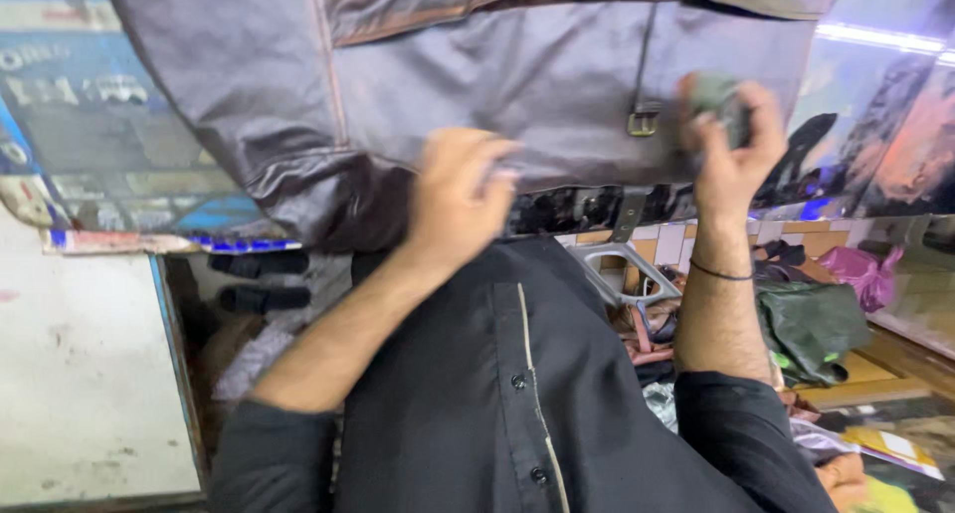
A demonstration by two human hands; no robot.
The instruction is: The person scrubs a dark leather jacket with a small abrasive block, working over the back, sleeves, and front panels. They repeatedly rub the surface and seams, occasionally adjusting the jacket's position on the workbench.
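**Two hands at the lower edge of a dark brown leather jacket**

Head view: A dark brown leather jacket (477, 85) fills the upper half of the frame, hanging with its hem running across the middle. A strap with a brass buckle (642, 123) drops down its right part. The left hand (456, 200) is at centre frame, pressed to the jacket's lower edge; its fingers curl over the hem, but motion blur hides whether they pinch the leather or only rest on it. The right hand (731, 145), at upper right, is raised just beside the buckle with its fingers closed round a small dark green object (718, 100), too blurred to name, held against the leather. A thin black band (721, 272) circles the right wrist. Both forearms come out of rolled black sleeves, and a black buttoned shirt (497, 394) fills the lower centre. At right, below the jacket, lie a dark green plastic bag (811, 324) and a pink bag (863, 274). A pale worn surface (80, 374) takes the lower left.
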